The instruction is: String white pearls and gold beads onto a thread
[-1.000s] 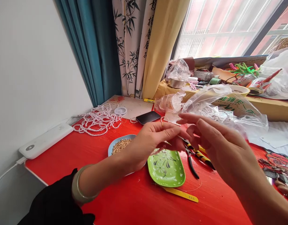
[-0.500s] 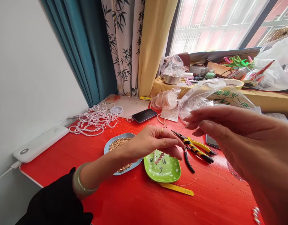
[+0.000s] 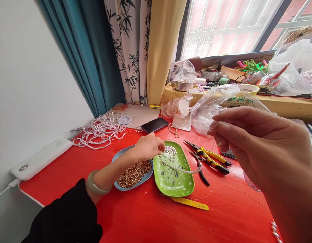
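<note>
My left hand [image 3: 148, 147] hangs over the far left edge of the green tray [image 3: 159, 185], its fingers curled down and together. Beside its fingertips lie white pearl beads [image 3: 172, 150]; whatever the fingertips hold is hidden. A strand of small beads [image 3: 182, 169] stretches across the tray and over its right rim. My right hand [image 3: 257, 141] is raised at the right, thumb and forefinger pinched together. What sits in that pinch is too fine to make out. A blue plate [image 3: 114, 158] of gold beads [image 3: 134, 173] stands left of the tray, under my left forearm.
Yellow-black pliers [image 3: 211, 157] and smaller black-handled pliers [image 3: 202, 175] lie right of the tray. Yellow tweezers [image 3: 191, 203] are in front. Behind are a phone [image 3: 155, 125], pearl strings [image 3: 101, 133] and a clear plastic bag [image 3: 206, 111]. A white power strip [image 3: 43, 158] lies along the wall.
My left hand has drawn left, away from my right hand, to the tray's far edge, uncovering the bead strand and pearls. My right thumb and forefinger have closed together.
</note>
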`<state>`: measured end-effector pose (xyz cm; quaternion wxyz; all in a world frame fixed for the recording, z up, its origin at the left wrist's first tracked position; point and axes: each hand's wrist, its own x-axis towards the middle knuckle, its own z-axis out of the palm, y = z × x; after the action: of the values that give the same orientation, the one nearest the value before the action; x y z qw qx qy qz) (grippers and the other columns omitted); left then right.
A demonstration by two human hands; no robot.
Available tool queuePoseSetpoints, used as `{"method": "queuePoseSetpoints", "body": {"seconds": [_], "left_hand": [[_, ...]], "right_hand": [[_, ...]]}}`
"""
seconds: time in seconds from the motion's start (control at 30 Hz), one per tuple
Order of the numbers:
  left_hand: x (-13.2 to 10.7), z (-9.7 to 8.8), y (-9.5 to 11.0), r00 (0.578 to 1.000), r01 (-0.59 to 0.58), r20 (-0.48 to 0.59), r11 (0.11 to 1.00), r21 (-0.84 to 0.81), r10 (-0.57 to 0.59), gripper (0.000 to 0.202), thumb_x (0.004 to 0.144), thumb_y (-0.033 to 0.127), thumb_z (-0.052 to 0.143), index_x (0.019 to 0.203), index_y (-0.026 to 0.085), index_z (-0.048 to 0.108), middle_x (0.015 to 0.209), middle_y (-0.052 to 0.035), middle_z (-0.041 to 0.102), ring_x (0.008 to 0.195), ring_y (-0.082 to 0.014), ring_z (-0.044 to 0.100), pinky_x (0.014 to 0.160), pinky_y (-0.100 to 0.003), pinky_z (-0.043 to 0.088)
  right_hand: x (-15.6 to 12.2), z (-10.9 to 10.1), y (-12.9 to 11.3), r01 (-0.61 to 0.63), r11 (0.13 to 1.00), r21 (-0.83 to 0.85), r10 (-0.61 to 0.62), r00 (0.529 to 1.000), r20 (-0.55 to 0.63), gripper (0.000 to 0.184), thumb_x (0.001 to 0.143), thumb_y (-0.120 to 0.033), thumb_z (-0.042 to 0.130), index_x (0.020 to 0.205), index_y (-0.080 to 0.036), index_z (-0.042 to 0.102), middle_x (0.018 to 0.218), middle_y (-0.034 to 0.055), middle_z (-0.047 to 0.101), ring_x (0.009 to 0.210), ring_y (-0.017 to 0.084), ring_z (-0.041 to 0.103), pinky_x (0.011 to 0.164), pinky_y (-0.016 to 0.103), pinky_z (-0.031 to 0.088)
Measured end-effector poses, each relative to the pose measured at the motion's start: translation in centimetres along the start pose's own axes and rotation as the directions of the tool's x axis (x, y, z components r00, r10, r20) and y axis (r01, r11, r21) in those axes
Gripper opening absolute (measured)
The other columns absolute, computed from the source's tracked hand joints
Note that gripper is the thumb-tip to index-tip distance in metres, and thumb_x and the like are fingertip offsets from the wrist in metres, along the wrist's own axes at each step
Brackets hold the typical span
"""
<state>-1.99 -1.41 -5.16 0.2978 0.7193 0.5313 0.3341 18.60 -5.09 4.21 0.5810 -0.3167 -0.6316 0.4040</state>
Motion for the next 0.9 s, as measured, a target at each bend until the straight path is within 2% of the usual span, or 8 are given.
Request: {"method": "queuePoseSetpoints", "body": {"seconds": [0.13,0.23,0.37,0.47,0.57,0.67,0.8,0.9], "left_hand": [[0.4,0.2,-1.0,0.988,0.029,0.146,0.99,0.141,-0.05,0.017,0.056,0.007,0.072,0.064,0.022,0.071,0.059,-0.0016,0.051,0.083,-0.0248,0.051,0.083,-0.037,0.037],[0.8,0.2,-1.2,0.973,0.026,0.217,0.969,0.244,-0.081,0.013,0.059,0.011,0.071,0.069,0.02,0.072,0.063,-0.0036,0.055,0.088,-0.0264,0.05,0.083,-0.04,0.037],[0.8,0.3,-1.2,0.966,0.031,0.235,0.952,0.305,-0.106,0.007,0.063,0.018,0.07,0.069,0.02,0.072,0.07,-0.0048,0.06,0.09,-0.026,0.051,0.081,-0.04,0.038],[0.7,0.6,-1.2,0.97,0.051,0.215,0.962,0.268,-0.111,0.007,0.06,0.017,0.07,0.066,0.019,0.071,0.069,-0.0048,0.061,0.087,-0.0262,0.052,0.079,-0.04,0.039],[1.0,0.5,-1.0,0.977,0.079,0.183,0.986,0.145,-0.105,0.004,0.059,0.015,0.067,0.063,0.017,0.067,0.067,-0.0043,0.061,0.083,-0.0243,0.054,0.079,-0.039,0.04],[1.3,-0.2,-0.2,0.981,0.1,0.173,0.991,-0.089,-0.084,0.005,0.061,0.017,0.065,0.065,0.015,0.063,0.068,-0.0032,0.062,0.072,-0.0177,0.056,0.074,-0.034,0.043],[0.9,-1.8,2.0,0.992,0.07,0.127,0.892,-0.447,-0.015,0.017,0.063,0.028,0.066,0.071,0.016,0.058,0.071,-0.0001,0.06,0.066,-0.0101,0.055,0.066,-0.025,0.044],[0.1,-2.5,3.7,0.996,0.028,0.085,0.789,-0.614,0.031,0.018,0.062,0.029,0.066,0.07,0.018,0.054,0.069,0.0026,0.058,0.058,-0.0066,0.05,0.056,-0.02,0.04]], "right_hand": [[0.0,0.1,0.1,-0.005,1.0,-0.029,0.007,0.998,0.065,0.007,0.07,-0.02,0.072,0.07,-0.026,0.072,0.059,-0.0042,0.064,0.045,0.002,0.053,0.036,0.01,0.039],[-0.1,0.2,0.0,-0.034,0.999,-0.03,0.037,0.994,0.102,0.006,0.071,-0.021,0.072,0.069,-0.027,0.071,0.059,-0.0047,0.063,0.045,0.002,0.051,0.035,0.009,0.038],[-0.1,0.2,0.0,-0.074,0.997,-0.014,0.075,0.988,0.138,0.007,0.072,-0.019,0.07,0.068,-0.025,0.07,0.059,-0.0044,0.061,0.046,0.002,0.05,0.039,0.008,0.04],[-0.1,0.3,0.0,-0.08,0.996,-0.034,0.085,0.983,0.164,0.008,0.073,-0.018,0.068,0.067,-0.022,0.068,0.057,-0.0041,0.059,0.047,0.002,0.05,0.041,0.009,0.04],[0.0,0.4,0.0,-0.085,0.994,-0.073,0.096,0.982,0.165,0.009,0.075,-0.019,0.066,0.066,-0.021,0.067,0.055,-0.0044,0.058,0.046,0.002,0.048,0.039,0.011,0.037],[0.1,0.6,0.0,-0.1,0.989,-0.108,0.118,0.978,0.172,0.009,0.075,-0.02,0.065,0.066,-0.021,0.066,0.052,-0.005,0.055,0.044,0.003,0.046,0.036,0.012,0.034],[0.2,0.6,0.0,-0.07,0.985,-0.158,0.102,0.974,0.204,0.006,0.074,-0.022,0.064,0.069,-0.022,0.067,0.055,-0.0042,0.059,0.045,0.005,0.049,0.038,0.014,0.038],[-0.2,0.9,-0.2,-0.006,0.969,-0.248,0.058,0.977,0.205,0.008,0.075,-0.021,0.062,0.069,-0.022,0.067,0.051,-0.0053,0.055,0.042,0.005,0.046,0.036,0.015,0.036]]}}
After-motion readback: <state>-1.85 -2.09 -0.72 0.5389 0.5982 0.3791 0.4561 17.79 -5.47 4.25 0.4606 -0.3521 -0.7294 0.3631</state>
